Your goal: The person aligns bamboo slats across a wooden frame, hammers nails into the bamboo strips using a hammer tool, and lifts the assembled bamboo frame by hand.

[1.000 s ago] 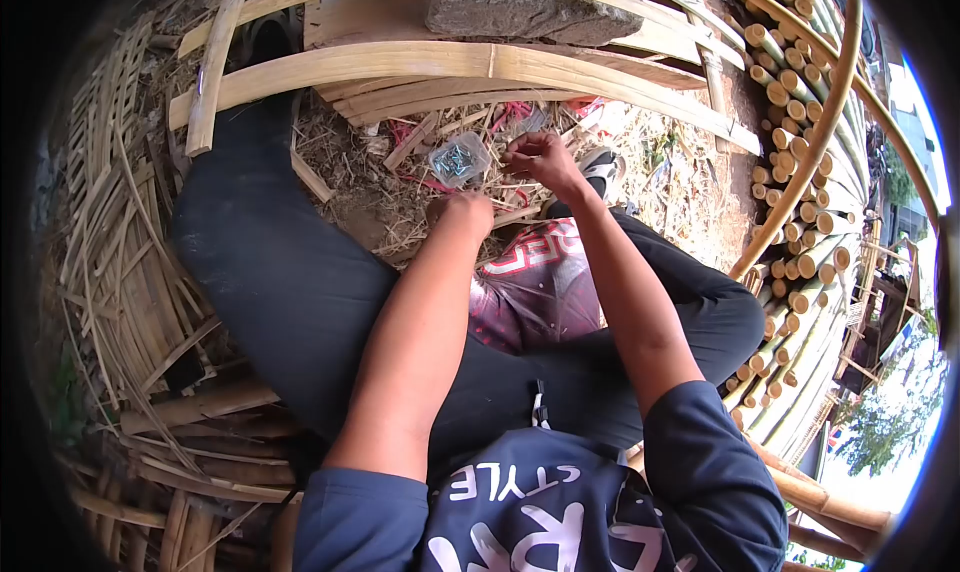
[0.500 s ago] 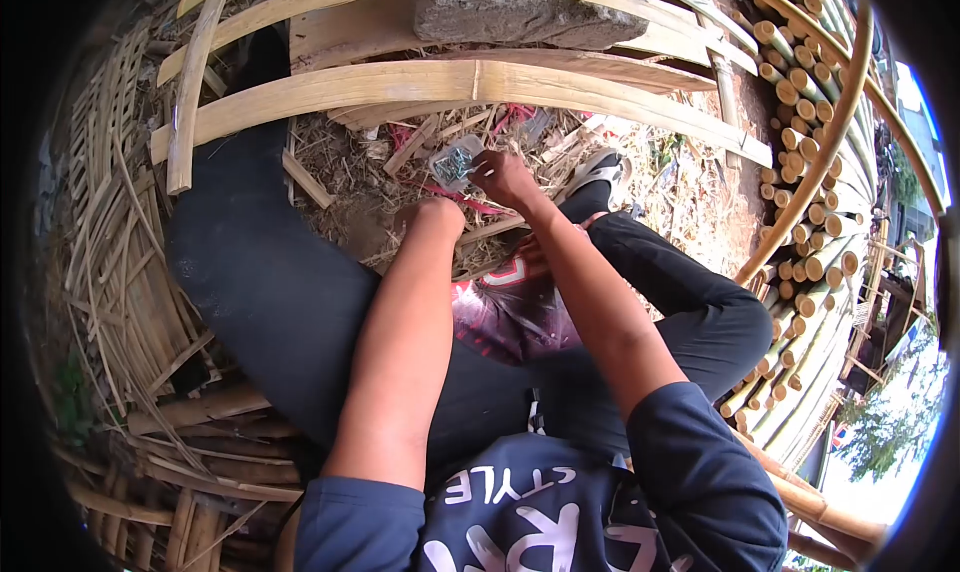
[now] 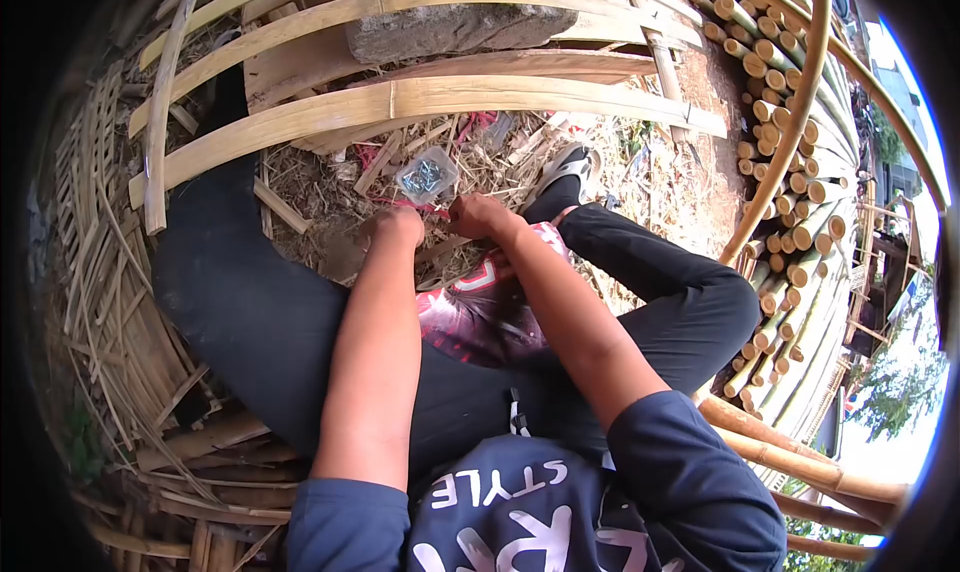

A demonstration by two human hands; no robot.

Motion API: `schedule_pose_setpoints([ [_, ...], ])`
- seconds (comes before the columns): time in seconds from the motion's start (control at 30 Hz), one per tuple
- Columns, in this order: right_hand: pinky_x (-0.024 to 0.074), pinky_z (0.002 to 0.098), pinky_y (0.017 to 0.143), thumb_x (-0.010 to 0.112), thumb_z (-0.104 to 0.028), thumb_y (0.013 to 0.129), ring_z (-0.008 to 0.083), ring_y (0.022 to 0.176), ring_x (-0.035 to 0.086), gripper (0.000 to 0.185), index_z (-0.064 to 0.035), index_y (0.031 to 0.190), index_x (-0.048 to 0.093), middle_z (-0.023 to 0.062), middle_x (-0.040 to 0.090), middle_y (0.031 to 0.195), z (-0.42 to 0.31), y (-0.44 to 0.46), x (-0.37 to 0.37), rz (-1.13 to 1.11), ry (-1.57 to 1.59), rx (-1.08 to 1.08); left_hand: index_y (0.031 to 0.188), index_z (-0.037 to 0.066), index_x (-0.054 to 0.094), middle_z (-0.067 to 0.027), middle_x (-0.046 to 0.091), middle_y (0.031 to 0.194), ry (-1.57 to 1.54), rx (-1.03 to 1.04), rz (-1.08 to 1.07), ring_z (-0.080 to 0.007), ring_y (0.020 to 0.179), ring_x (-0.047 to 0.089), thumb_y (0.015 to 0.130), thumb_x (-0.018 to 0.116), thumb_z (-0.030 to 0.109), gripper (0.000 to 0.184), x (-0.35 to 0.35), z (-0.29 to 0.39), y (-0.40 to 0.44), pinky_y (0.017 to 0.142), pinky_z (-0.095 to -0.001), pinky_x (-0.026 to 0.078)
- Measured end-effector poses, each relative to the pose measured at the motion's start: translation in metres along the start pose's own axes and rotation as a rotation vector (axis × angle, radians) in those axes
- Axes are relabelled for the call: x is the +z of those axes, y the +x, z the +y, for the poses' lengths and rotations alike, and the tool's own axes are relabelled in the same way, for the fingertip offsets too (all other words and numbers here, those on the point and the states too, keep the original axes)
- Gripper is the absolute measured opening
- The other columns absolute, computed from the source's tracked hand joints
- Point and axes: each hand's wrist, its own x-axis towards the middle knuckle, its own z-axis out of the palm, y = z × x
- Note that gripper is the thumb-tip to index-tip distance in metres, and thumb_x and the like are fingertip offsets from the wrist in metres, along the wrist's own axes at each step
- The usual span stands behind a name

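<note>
A small clear plastic tub (image 3: 427,176) of bluish metal screws or nails stands on the straw-littered ground. Just below it is my left hand (image 3: 396,226), seen from the back, its fingers hidden. My right hand (image 3: 476,217) is close beside it to the right, fingers curled in; anything between them is too small to make out. A red and white printed cloth (image 3: 490,307) lies under my right forearm, between my legs. Beyond the tub a curved bamboo slat (image 3: 440,97) crosses in front of me, joined to an upright strip (image 3: 168,102) at the left.
A rough stone block (image 3: 455,22) rests on boards behind the slats. Cut bamboo poles (image 3: 790,172) are stacked at the right, with a bent pole (image 3: 800,122) before them. Woven bamboo strips (image 3: 110,262) lie at the left. My shoe (image 3: 575,167) is beyond my right hand.
My right hand reached into the tub half a second ago and has come back toward me, beside my left hand. The view has shifted, so the slats and block appear further left.
</note>
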Motion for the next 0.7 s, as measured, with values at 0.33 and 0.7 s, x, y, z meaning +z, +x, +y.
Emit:
schedule_pose_setpoints([
  [0.33, 0.0532, 0.0451, 0.093, 0.064, -0.036, 0.089, 0.0341, 0.106, 0.069, 0.039, -0.0125, 0.119, 0.072, 0.0172, 0.072, 0.113, -0.005, -0.005, 0.001, -0.235, 0.073, 0.096, 0.122, 0.008, 0.069, -0.0161, 0.067, 0.129, -0.559, -0.228, 0.418, -0.0328, 0.118, 0.066, 0.090, 0.063, 0.023, 0.036, -0.002, -0.002, 0.039, 0.098, -0.0454, 0.054],
  [0.7, 0.0564, 0.0442, 0.077, 0.067, -0.029, 0.092, 0.0366, 0.079, 0.072, 0.028, -0.0036, 0.103, 0.070, 0.0197, 0.073, 0.081, 0.004, -0.015, 0.011, 0.319, 0.279, -0.104, 0.121, 0.012, 0.068, -0.0138, 0.065, 0.130, -0.499, -0.148, 0.482, -0.0339, 0.121, 0.063, 0.088, 0.062, 0.016, 0.034, 0.003, -0.010, 0.086, 0.098, -0.0522, 0.053],
])
